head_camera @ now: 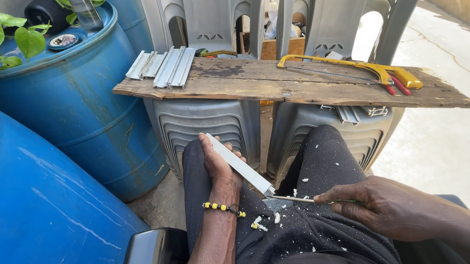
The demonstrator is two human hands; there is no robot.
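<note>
My left hand [217, 163] grips a long white aluminium profile piece [242, 166], holding it slanted across my left thigh. A bead bracelet of yellow and black sits on that wrist. My right hand [378, 204] holds a thin metal blade [296, 198] whose tip meets the lower end of the profile. White shavings [259, 224] lie scattered on my black trousers.
A rough wooden plank [276, 86] rests across two grey plastic chairs ahead, carrying several short aluminium profile pieces [162, 66], a yellow hacksaw [354, 68] and red-handled pliers. Two blue drums [68, 101] with a leafy plant stand left. Concrete floor lies right.
</note>
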